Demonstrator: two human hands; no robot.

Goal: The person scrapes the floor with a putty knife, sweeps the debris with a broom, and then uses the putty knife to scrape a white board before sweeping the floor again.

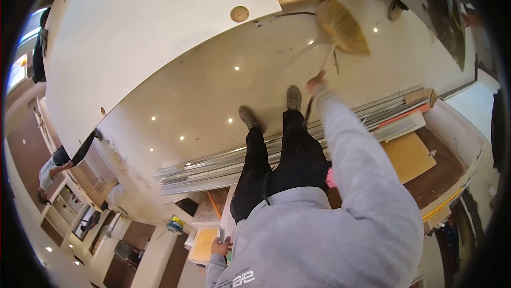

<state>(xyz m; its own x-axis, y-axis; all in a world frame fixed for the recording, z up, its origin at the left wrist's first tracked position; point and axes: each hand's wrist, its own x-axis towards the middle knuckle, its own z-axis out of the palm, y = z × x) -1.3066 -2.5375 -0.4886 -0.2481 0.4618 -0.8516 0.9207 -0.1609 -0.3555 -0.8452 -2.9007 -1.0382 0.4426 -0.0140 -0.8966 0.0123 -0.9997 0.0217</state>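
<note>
My right hand (pixel 316 82) is stretched out in front of me in a grey sleeve and grips the thin handle of a broom (pixel 343 26). Its straw-coloured bristles rest on the glossy pale floor (pixel 213 85), just beyond my grey shoes (pixel 271 108). My left hand (pixel 220 246) is low at my side, closed around the edge of a white flat object (pixel 229 219); what that object is I cannot tell. My black trousers and grey hoodie fill the lower middle of the view.
A bundle of long metal rails (pixel 213 166) lies across the floor under my legs. A large white panel (pixel 133 38) and wooden boards (pixel 410 155) lie around. Another person (pixel 50 173) bends over at the far left.
</note>
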